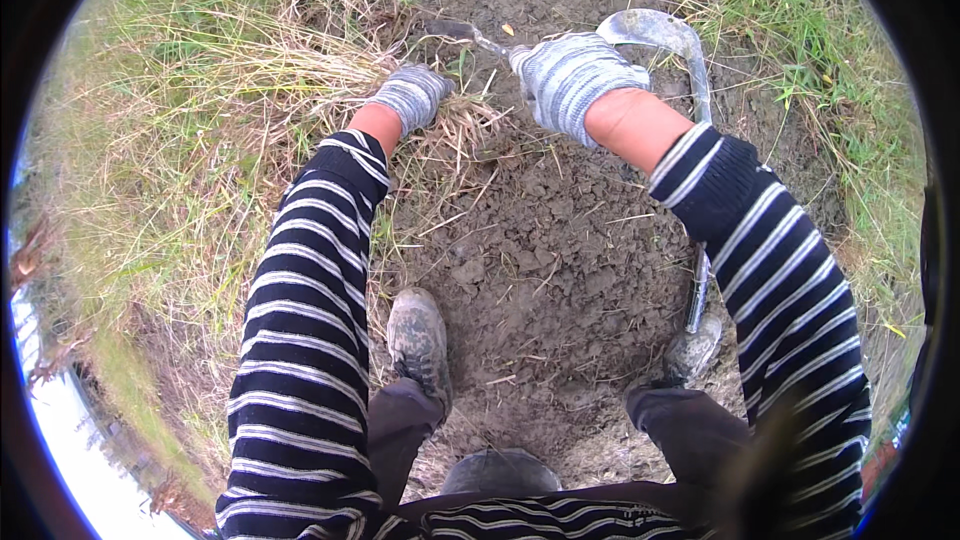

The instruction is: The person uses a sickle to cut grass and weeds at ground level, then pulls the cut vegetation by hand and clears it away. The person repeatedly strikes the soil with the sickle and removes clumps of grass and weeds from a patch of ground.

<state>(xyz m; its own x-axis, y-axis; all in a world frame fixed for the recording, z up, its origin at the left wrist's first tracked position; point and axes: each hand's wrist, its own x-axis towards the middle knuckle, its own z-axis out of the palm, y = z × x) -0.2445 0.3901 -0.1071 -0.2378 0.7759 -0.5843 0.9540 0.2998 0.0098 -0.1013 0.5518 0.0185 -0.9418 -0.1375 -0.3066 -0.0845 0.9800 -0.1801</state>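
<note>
My left hand [415, 97], in a grey-and-white knit glove, is closed around a clump of dry grass [352, 64] at the edge of the weeds. To its right, my right hand [574, 82], gloved the same way, grips a small hand tool [457, 33]. The tool's thin metal neck and dark blade point left, close above the grass clump; its handle is hidden in my fist. Beyond my right hand lies a sickle [652, 28] with a broad curved blade. Its long metal shaft runs under my right forearm and ends by my right shoe.
Loose, crumbly soil [555, 262] lies between my left shoe [418, 330] and right shoe [694, 349]. Thick grass [172, 142] covers the left side, and more grass [810, 52] grows at the right. A rounded grey object [501, 471] sits between my legs.
</note>
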